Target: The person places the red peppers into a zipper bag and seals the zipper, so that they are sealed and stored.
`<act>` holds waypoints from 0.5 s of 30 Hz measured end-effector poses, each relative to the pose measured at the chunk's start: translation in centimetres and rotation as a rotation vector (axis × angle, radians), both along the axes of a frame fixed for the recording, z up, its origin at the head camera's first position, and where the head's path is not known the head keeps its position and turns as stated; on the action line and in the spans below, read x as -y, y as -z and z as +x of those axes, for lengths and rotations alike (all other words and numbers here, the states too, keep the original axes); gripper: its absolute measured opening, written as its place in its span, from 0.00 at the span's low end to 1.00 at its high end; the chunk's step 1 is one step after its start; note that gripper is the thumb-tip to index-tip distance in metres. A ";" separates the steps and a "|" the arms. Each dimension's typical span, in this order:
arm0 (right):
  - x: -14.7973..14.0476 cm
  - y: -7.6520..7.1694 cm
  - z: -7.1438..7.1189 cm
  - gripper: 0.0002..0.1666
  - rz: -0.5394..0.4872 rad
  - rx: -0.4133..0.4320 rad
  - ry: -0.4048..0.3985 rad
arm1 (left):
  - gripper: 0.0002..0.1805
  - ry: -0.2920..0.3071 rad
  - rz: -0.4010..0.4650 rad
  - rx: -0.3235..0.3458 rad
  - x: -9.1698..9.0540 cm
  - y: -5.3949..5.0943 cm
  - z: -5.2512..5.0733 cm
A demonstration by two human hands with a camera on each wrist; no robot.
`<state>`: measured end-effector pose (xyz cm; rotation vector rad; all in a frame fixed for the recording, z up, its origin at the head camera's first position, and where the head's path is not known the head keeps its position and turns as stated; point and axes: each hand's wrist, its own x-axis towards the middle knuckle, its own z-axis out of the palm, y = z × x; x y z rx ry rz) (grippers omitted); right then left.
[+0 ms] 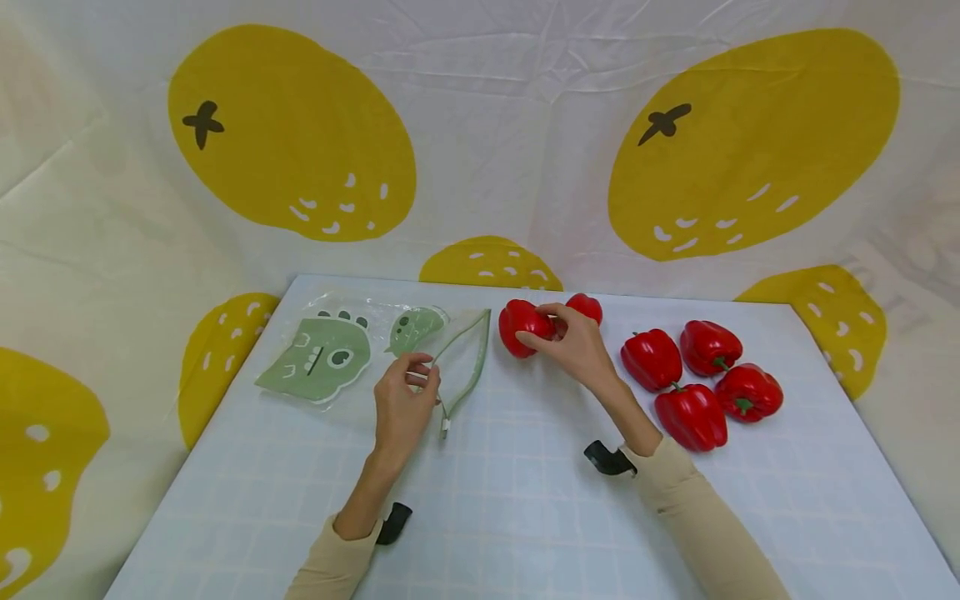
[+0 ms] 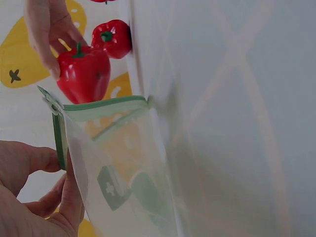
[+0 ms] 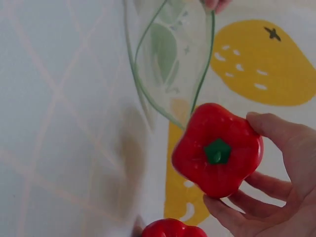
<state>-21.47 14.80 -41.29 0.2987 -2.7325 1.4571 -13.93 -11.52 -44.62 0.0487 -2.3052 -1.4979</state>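
Note:
A clear zip bag (image 1: 330, 360) with green dinosaur prints lies on the table's left side, its green-edged mouth spread open toward the right. My left hand (image 1: 405, 404) pinches one side of that mouth between thumb and fingers, as the left wrist view shows. Beside the opening, my right hand (image 1: 576, 348) grips a red bell pepper (image 1: 519, 328) by its side. In the right wrist view the pepper's green stem (image 3: 217, 151) faces the camera. Another red bell pepper (image 1: 587, 308) is partly hidden behind the right hand.
Several more red bell peppers (image 1: 690, 417) sit in a cluster on the table's right side. The pale checked tabletop (image 1: 510, 517) extends in front of both hands. Behind it hangs a white cloth (image 1: 510, 150) printed with large yellow fruit.

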 end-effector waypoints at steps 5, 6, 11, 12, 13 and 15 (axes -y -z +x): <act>-0.2 0.2 1.1 0.39 -0.051 0.043 -0.009 | 0.07 -0.002 -0.008 0.007 0.0 -0.1 0.0; -0.2 0.2 1.2 0.38 -0.067 0.053 -0.010 | 0.07 -0.001 -0.005 0.009 0.0 -0.1 -0.1; 0.0 0.8 1.9 0.38 -0.123 0.097 -0.030 | 0.08 -0.006 0.002 0.013 0.0 -0.1 -0.1; 0.1 1.0 2.0 0.37 -0.130 0.107 -0.034 | 0.08 -0.006 0.004 0.013 0.0 -0.1 -0.1; 0.2 1.1 2.1 0.37 -0.136 0.116 -0.039 | 0.07 -0.007 0.004 0.013 0.0 -0.1 -0.1; 0.5 1.3 2.4 0.37 -0.152 0.134 -0.047 | 0.07 -0.008 0.007 0.015 0.0 -0.1 -0.1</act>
